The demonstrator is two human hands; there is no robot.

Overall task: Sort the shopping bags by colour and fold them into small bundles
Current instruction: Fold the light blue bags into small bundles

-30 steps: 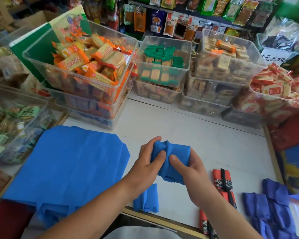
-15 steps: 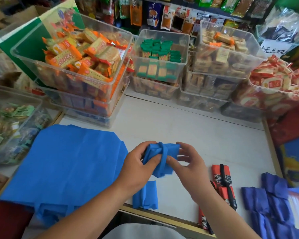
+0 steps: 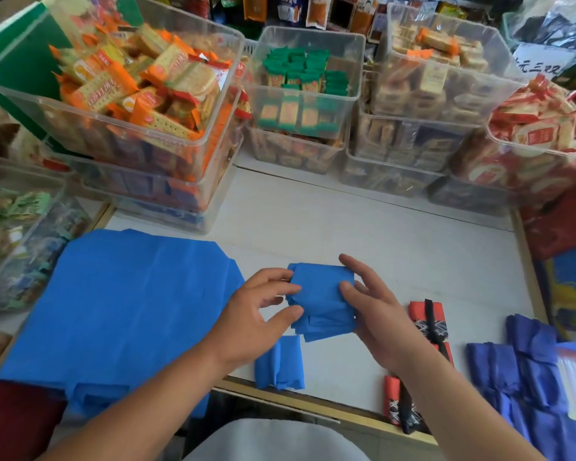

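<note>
A white table [image 3: 363, 221] with a wooden front edge [image 3: 316, 399] lies under the left hand [image 3: 256, 321] and right hand [image 3: 376, 317]. Well beyond the left hand, a clear tub [image 3: 97, 113] of orange-wrapped crackers sits stacked on other tubs. Straight ahead of both hands is a tub [image 3: 280, 89] of green-wrapped packets, and beyond the right hand a tub [image 3: 499, 48] of pale biscuit packs. Far right of the right hand is a tub [image 3: 529, 154] of red-and-white packets. Left of the left hand stands a tub [image 3: 47, 234] of mixed sweets.

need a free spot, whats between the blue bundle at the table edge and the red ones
Bare white table, seen in head view, partly under the right hand.
</note>
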